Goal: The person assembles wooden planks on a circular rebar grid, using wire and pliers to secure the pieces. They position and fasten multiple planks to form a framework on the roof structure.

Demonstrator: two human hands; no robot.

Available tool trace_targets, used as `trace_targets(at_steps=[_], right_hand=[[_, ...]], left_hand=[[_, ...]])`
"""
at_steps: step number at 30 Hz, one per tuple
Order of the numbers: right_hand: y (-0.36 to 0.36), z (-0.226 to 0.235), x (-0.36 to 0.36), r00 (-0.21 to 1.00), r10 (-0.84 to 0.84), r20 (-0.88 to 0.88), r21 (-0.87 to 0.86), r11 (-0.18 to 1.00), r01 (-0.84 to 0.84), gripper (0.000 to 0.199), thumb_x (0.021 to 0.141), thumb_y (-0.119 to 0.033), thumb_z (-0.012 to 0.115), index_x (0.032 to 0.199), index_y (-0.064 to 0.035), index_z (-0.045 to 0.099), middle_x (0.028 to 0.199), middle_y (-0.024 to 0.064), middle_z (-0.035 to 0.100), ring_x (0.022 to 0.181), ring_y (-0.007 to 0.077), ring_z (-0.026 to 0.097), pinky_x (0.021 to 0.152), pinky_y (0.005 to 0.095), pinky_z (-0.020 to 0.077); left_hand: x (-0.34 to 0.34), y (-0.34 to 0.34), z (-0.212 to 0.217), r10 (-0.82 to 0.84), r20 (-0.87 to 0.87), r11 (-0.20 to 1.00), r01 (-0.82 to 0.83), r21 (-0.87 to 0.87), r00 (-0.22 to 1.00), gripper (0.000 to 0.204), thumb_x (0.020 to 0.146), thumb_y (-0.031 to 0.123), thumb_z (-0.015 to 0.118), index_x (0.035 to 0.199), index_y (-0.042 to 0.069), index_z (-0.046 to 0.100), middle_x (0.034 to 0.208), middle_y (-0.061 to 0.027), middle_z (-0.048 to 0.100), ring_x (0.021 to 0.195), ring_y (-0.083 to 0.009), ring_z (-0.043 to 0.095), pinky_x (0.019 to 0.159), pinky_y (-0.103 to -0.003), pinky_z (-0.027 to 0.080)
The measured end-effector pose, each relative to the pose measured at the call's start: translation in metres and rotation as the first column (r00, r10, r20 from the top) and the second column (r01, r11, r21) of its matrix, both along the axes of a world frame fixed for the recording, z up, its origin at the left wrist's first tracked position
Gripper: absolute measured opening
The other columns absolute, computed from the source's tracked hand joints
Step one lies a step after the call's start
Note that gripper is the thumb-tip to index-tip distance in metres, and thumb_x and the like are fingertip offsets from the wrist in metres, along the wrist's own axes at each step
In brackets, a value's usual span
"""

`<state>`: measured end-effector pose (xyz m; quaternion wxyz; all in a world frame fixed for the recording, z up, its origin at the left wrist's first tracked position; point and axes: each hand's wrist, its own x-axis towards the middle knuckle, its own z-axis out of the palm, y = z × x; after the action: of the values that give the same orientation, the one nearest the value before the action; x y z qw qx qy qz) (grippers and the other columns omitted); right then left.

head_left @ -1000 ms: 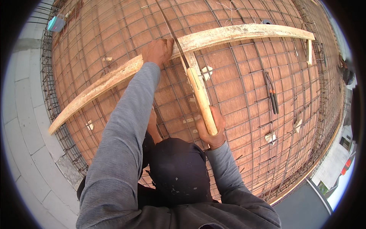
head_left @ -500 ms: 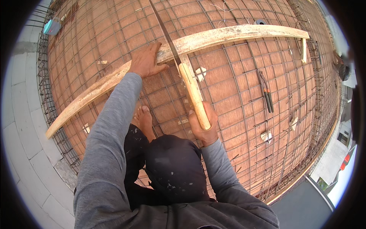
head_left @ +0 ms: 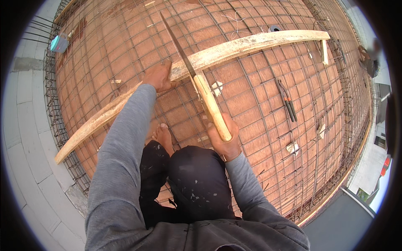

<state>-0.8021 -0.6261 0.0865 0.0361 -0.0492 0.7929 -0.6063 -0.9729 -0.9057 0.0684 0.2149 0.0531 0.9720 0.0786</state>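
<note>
A long pale wooden plank [head_left: 251, 44] lies across a grid of steel bars over reddish formwork [head_left: 259, 100]. My left hand [head_left: 158, 76] presses down on the plank near its middle. My right hand [head_left: 224, 138] grips the light wooden handle of a hand saw [head_left: 197, 79], whose dark blade crosses the plank just right of my left hand. I squat, my dark-trousered knees [head_left: 192, 184] and a bare foot [head_left: 162, 136] below the plank.
Pliers with dark handles [head_left: 288, 102] lie on the bars to the right. Small white scraps [head_left: 292, 147] are scattered about. A teal box [head_left: 59, 43] sits at the far left corner. A grey paved ledge [head_left: 29, 138] borders the left; the deck edge drops off at right.
The saw has pulled back toward me, with my right hand lower than before. My left hand stays on the plank, which has barely shifted.
</note>
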Motion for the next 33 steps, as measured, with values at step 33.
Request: trace_targets(at_steps=[33], right_hand=[[0.035, 0.096, 0.017, 0.991, -0.037, -0.126, -0.031, 0.999, 0.033, 0.006, 0.081, -0.001, 0.062, 0.086, -0.0003, 0.060, 0.067, 0.0078, 0.057, 0.056, 0.0173, 0.057, 0.054, 0.0318, 0.0459]], left_hand=[[0.060, 0.076, 0.050, -0.005, 0.051, 0.999, 0.003, 0.034, 0.999, 0.070, 0.076, 0.040, 0.081, 0.125, 0.001, 0.050, 0.107, -0.0238, 0.069, 0.107, -0.0405, 0.066, 0.088, -0.051, 0.052]])
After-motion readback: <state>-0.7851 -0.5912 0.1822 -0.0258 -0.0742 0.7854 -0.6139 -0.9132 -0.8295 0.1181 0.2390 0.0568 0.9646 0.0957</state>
